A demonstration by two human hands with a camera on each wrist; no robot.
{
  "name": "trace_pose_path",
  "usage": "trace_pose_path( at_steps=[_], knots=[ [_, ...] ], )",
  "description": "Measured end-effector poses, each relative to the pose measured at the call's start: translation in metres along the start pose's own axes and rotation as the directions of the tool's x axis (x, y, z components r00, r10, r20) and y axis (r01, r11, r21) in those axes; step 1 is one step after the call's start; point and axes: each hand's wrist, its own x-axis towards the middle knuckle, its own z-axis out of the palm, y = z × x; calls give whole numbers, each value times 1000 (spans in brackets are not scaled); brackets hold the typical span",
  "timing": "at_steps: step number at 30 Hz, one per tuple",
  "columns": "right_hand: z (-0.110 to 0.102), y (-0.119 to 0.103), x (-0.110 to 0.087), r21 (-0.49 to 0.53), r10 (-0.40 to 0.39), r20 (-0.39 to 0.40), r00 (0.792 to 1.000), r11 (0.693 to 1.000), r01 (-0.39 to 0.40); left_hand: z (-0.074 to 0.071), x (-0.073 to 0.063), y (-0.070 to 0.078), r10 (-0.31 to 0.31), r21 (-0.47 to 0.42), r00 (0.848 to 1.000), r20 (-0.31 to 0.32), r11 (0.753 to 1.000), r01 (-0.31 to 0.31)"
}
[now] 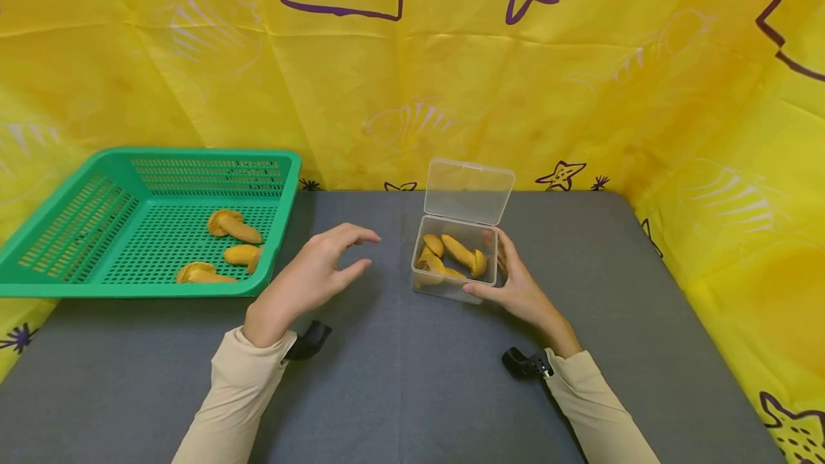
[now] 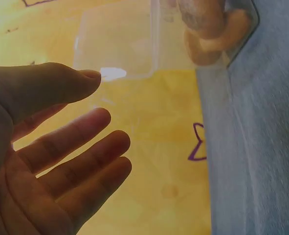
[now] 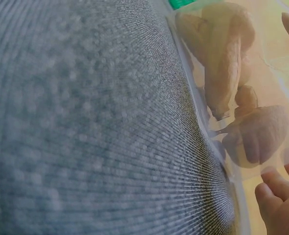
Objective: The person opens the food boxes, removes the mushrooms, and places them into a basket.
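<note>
A clear plastic box (image 1: 445, 290) with its hinged lid (image 1: 468, 192) raised stands on the table right of centre. Inside it lie several yellow-brown mushrooms (image 1: 456, 250). My right hand (image 1: 525, 296) grips the box at its right side, thumb along the front wall and fingers round the far right corner; in the right wrist view the fingertips (image 3: 276, 188) touch the see-through wall. Between basket and box, my left hand (image 1: 312, 274) hovers with fingers spread and nothing in it. The left wrist view has its palm (image 2: 36, 196) facing the camera.
At the left stands a green plastic basket (image 1: 129, 291) with slotted walls, holding three mushrooms (image 1: 238, 226) near its right side. A grey cloth (image 1: 399, 392) covers the table. Yellow printed fabric (image 1: 399, 92) hangs behind and along the right side.
</note>
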Motion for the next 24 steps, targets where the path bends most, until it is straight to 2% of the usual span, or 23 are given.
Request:
trace_pose_path(
  at_steps=[6, 17, 24],
  knots=[
    [0, 0, 1, -5, -8, -1, 1000, 1000, 8, 9, 13, 7, 46, -20, 999, 11, 999, -46],
    [0, 1, 1, -3, -5, -5, 1000, 1000, 5, 27, 38, 25, 74, -24, 993, 89, 997, -72],
    [0, 0, 1, -2, -12, 0, 1000, 1000, 12, 39, 53, 31, 88, -33, 986, 144, 996, -84]
  ],
)
